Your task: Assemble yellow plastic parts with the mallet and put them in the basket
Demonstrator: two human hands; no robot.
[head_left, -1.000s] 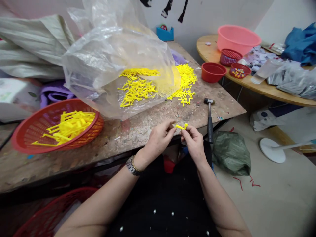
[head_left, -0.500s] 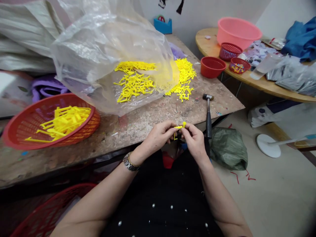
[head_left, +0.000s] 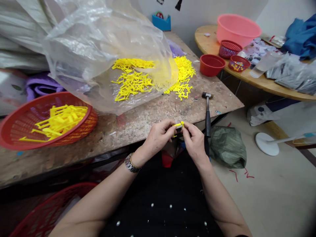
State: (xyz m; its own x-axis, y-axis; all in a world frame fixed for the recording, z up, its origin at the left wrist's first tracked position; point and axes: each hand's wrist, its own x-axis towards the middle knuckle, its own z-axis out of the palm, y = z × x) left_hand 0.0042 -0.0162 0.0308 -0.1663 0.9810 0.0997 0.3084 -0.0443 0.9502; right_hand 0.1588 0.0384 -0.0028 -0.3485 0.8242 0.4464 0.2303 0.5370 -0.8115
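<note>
In front of my body, at the table's near edge, both hands are closed around small yellow plastic pieces. My left hand (head_left: 160, 133) pinches a thin yellow plastic stick (head_left: 177, 125), part of it hidden by the fingers. My right hand (head_left: 194, 138) grips a small yellow plastic piece with a round head (head_left: 182, 123), which meets the stick's end. To the right lies a hammer (head_left: 207, 115) with a black handle, its head on the table and its grip reaching over the edge. Yellow plastic parts (head_left: 134, 84) are spread beyond the hands, some in a clear plastic bag (head_left: 98, 59).
A red basket (head_left: 10, 138) holding more yellow parts stands on the worn table (head_left: 138, 123) at left. On a round wooden table (head_left: 266, 84) are a pink basin (head_left: 238, 28) and small red baskets. A green sack (head_left: 228, 146) sits on the floor at right.
The round-headed piece has come up against the end of the stick; a gap showed between them before. My hands stay in nearly the same place. The view has shifted slightly.
</note>
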